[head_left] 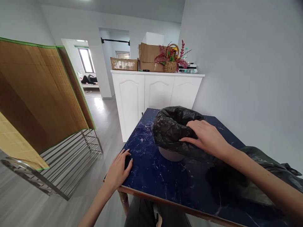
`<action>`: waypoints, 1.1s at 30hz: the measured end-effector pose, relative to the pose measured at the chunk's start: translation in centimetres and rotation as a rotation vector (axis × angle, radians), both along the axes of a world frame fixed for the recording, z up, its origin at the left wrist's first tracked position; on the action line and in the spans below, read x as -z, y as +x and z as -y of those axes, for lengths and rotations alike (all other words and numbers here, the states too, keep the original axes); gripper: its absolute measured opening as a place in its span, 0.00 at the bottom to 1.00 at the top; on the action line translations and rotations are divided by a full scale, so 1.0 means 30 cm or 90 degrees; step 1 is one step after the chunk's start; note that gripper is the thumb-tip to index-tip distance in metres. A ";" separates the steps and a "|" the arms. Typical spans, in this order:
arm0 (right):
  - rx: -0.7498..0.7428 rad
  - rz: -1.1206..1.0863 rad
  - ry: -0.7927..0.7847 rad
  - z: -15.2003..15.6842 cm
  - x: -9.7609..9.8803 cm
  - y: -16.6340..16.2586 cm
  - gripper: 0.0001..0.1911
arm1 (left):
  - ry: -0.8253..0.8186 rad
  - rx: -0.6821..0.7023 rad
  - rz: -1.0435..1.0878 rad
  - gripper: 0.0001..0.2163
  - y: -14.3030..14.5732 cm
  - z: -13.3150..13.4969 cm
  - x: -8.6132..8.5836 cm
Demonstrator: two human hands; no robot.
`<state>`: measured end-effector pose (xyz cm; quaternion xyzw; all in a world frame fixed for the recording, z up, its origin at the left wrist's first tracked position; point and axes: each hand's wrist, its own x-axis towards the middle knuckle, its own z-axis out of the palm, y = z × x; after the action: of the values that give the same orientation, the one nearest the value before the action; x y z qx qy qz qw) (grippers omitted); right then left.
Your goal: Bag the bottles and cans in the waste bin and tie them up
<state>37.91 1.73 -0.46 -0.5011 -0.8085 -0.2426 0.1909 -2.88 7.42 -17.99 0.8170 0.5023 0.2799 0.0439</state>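
Observation:
A small grey bin (170, 154) lined with a black plastic bag (170, 126) stands on the dark blue marbled table (165, 179). My right hand (207, 137) lies flat on the bag's near rim, fingers stretched out and pressing the plastic down. My left hand (118, 168) rests on the table's left front corner, fingers spread, covering a small dark thing I cannot make out. A second loose black bag (265, 170) lies on the table under my right forearm.
A white cabinet (156, 91) stands behind the table, carrying cardboard boxes (149, 56) and a wicker flower basket (170, 64). To the left a metal rack (68, 157) holds bamboo mats (38, 94). Grey floor runs to a doorway (86, 69) at the back.

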 end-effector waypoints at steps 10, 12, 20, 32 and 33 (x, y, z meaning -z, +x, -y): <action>0.216 0.105 -0.060 -0.092 0.011 0.448 0.39 | -0.010 -0.008 -0.003 0.17 -0.002 -0.011 -0.008; 0.258 0.092 -0.070 -0.098 0.016 0.553 0.43 | -0.010 -0.010 -0.009 0.17 -0.003 -0.013 -0.009; 0.373 -0.029 -0.059 -0.084 0.025 0.750 0.50 | 0.032 0.041 -0.121 0.21 -0.007 -0.028 0.012; 0.032 -0.320 -0.297 -0.006 0.398 -0.069 0.32 | 0.061 0.139 -0.257 0.30 0.169 -0.223 0.064; 0.049 -0.342 -0.336 -0.027 0.451 -0.096 0.34 | 0.047 0.136 -0.251 0.31 0.202 -0.255 0.065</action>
<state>35.05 2.55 -13.99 -0.6088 -0.7449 0.1071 0.2512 3.17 15.06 -19.95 0.9054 0.4012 0.1271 -0.0557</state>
